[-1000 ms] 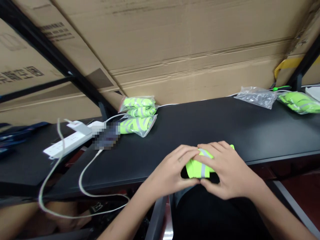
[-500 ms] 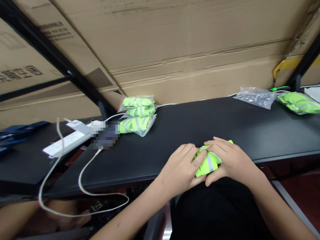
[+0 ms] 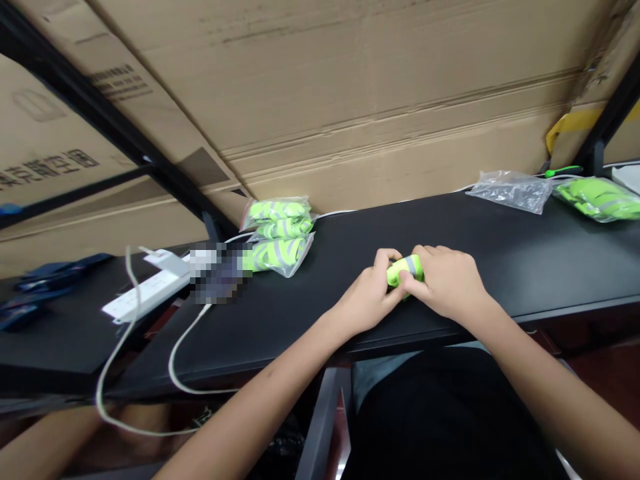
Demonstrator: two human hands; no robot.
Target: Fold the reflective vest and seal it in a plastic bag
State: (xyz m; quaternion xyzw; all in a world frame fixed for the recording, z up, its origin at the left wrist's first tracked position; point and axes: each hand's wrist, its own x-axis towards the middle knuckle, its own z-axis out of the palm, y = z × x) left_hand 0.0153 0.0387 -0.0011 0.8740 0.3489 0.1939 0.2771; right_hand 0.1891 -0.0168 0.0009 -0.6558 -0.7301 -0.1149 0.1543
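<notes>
A rolled reflective vest [image 3: 404, 268], neon yellow-green with a silver-grey stripe, is gripped between both hands over the front part of the black table. My left hand [image 3: 371, 293] is closed on its left end, fingers curled round it. My right hand [image 3: 445, 277] wraps its right side, with the thumb pressed across the front. Much of the roll is hidden behind the fingers. Further back on the left lie bagged vests [image 3: 280, 230] of the same colour, stacked in clear plastic.
An empty clear plastic bag [image 3: 513, 190] and another bagged vest [image 3: 600, 199] lie at the back right. A white power strip [image 3: 150, 293] with a white cable [image 3: 173, 360] is on the left, beside a blurred-out object. Cardboard [image 3: 375, 87] stands behind the black table [image 3: 345, 240].
Both hands have moved forward and up onto the table with the vest. The vest is now a smaller, tighter roll, covered more by the fingers. The view has shifted slightly.
</notes>
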